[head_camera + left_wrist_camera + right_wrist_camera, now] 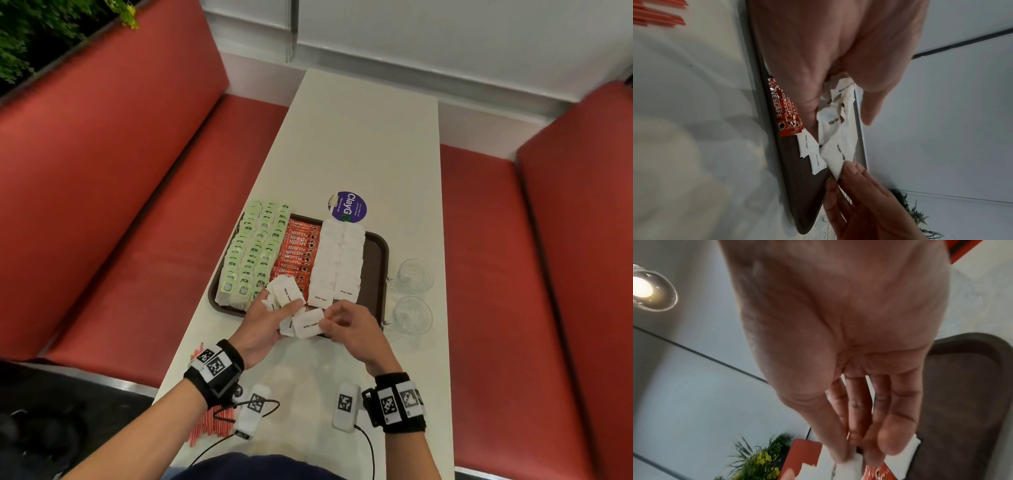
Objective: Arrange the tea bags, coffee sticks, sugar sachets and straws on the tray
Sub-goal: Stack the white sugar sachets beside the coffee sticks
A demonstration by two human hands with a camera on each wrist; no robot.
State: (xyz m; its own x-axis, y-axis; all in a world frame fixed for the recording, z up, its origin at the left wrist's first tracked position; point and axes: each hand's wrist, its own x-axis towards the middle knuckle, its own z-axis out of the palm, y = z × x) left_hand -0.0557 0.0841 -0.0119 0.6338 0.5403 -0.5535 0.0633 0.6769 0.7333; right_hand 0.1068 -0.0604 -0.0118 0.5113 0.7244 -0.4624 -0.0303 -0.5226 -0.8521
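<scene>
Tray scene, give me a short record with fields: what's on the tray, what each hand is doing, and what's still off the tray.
tray: brown, on the white table
tray contents: green tea bags on its left side, red coffee sticks in the middle, white sugar sachets right of them
left hand: holds a bunch of loose sugar sachets
right hand: pinches one sachet from that bunch
off the tray: red straws on the table's near left edge; two glass cups to the right

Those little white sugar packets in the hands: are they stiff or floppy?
Probably floppy: the sugar sachets bunched in the left hand look creased. Likely light, since the right hand lifts one sachet by its edge.
</scene>
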